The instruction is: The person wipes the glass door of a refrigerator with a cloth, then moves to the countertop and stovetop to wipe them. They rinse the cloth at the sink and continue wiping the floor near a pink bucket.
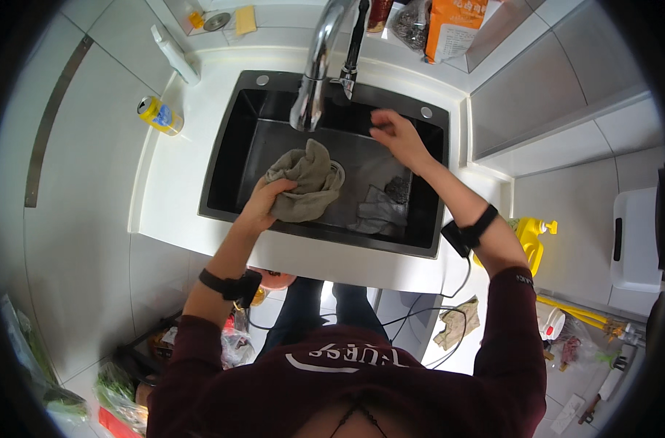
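Note:
My left hand [266,202] grips a crumpled grey-brown cloth [310,183] above the black sink [266,137], with the thumb on top of the fabric. Part of the drain ring shows beside the cloth's right edge. My right hand [395,137] is over the sink's back right part, fingers curled and slightly blurred, with nothing seen in it. Below it, in the right part of the basin, lie a grey cloth [381,211] and a dark steel-wool scrubber [398,189]. The chrome faucet [310,98] reaches over the basin from the back, between my hands.
A yellow can [161,116] and a white spray bottle [176,57] stand left of the sink. Behind it are a yellow sponge [245,20] and an orange packet [455,27]. A yellow pump bottle [531,241] is at the right. Cables hang from devices strapped to my forearms.

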Tool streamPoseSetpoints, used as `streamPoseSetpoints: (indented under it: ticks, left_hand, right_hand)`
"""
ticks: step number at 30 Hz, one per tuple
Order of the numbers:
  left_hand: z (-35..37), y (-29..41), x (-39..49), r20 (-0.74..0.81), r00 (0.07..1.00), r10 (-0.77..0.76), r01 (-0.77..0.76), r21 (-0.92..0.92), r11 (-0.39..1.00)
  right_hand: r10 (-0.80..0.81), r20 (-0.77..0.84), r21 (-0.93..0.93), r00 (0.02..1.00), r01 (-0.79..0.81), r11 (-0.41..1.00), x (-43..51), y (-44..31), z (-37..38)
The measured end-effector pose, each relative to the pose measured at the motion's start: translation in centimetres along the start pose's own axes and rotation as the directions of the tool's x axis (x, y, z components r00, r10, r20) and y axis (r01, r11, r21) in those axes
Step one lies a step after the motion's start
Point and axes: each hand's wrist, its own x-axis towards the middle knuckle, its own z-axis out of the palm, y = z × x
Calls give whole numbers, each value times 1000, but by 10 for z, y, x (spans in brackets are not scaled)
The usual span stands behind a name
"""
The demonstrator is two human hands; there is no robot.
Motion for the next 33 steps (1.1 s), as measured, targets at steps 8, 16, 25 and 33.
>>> streamPoseSetpoints:
  ticks: [8, 16, 25, 33]
  left_hand:
    - [-1, -3, 42, -58, 998, 10, -17, -116, 993]
    - [-5, -3, 59, -4, 1000, -7, 5, -249, 968]
    - [1, -3, 65, -69, 998, -16, -5, -291, 957]
    - [-1, -9, 76, -79, 996, -29, 0, -339, 941]
  right_hand:
    - [-65, -116, -468, 991, 3, 884, 137, 8, 62]
    - [-174, -464, -239, 868, 67, 969, 149, 68, 97]
    - [-318, -268, -427, 909, 183, 885, 109, 41, 91]
    - [497, -164, 653, 852, -284, 702, 33, 41, 123]
